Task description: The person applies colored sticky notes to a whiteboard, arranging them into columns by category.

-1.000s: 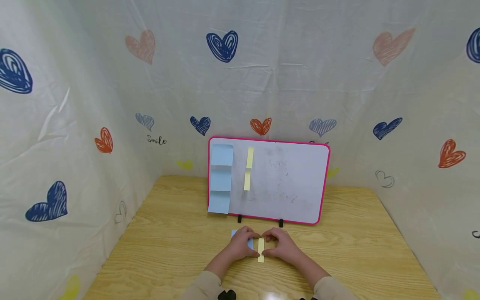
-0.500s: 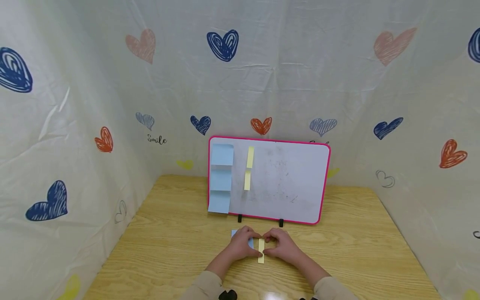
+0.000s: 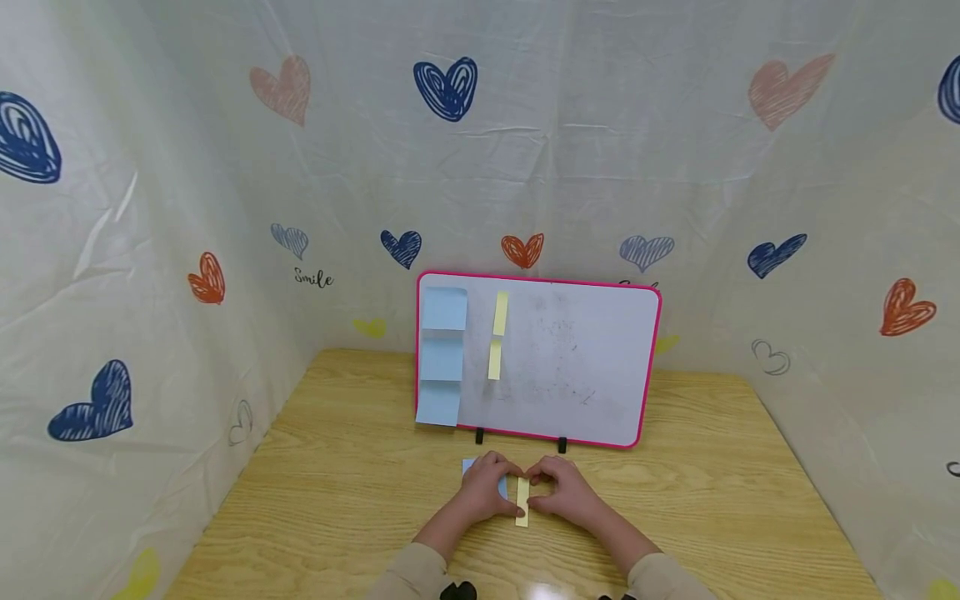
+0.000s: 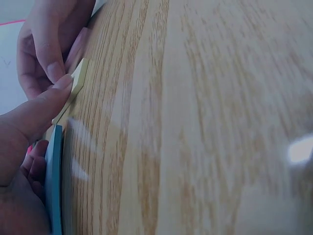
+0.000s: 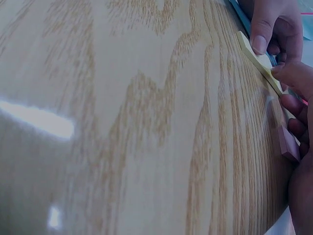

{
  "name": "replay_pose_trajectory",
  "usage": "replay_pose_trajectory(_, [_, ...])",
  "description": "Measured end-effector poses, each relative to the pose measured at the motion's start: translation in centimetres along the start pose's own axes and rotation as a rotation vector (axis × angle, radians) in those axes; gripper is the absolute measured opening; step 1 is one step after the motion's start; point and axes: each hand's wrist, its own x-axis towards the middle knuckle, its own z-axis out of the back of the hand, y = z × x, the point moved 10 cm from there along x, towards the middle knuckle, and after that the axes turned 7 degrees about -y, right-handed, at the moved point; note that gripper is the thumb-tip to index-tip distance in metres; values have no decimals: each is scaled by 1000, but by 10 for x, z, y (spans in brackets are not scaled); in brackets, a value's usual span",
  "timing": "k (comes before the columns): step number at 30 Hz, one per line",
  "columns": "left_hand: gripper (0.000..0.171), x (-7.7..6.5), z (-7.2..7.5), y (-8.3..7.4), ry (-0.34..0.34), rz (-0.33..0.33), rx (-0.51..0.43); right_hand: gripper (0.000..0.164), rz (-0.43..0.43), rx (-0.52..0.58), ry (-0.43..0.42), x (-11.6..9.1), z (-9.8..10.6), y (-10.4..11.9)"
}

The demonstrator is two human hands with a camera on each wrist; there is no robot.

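Note:
A narrow pad of yellow sticky notes (image 3: pixel 522 492) lies on the wooden table between the two hands. My left hand (image 3: pixel 483 492) holds it from the left, thumb on its near part and index finger at its far end. From the right, my right hand (image 3: pixel 564 490) pinches at its edge with bent thumb and index finger. The top of the pad looks slightly bowed in the right wrist view. Under the left hand sits a blue sticky note pad (image 4: pixel 55 181), partly covered. A small pink pad (image 5: pixel 288 143) lies beside the right hand's curled fingers.
Behind the hands a pink-framed whiteboard (image 3: pixel 577 358) leans on black feet (image 3: pixel 562 446). Blue notes (image 3: pixel 444 308) run down its left side, with two yellow strips (image 3: pixel 500 313) beside them. A heart-patterned curtain (image 3: pixel 570 167) surrounds the table (image 3: pixel 337 500).
The left thumb has slid slightly toward the near end of the yellow pad. The right thumb has shifted slightly rightward; otherwise both hands keep their places.

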Motion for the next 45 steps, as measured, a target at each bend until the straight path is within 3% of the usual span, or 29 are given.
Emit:
replay_pose_trajectory(12, [44, 0, 0, 0, -6, 14, -4, 23, 68, 4, -5, 0, 0, 6])
replay_pose_trajectory(25, [42, -1, 2, -2, -14, 5, -13, 11, 84, 4, -58, 1, -2, 6])
replay_pose_trajectory(32, [43, -4, 8, -9, -45, -56, -17, 11, 70, 1, -89, 1, -1, 6])
replay_pose_trajectory(45, [51, -1, 2, -1, -8, -2, 15, 9, 16, 12, -99, 3, 0, 3])
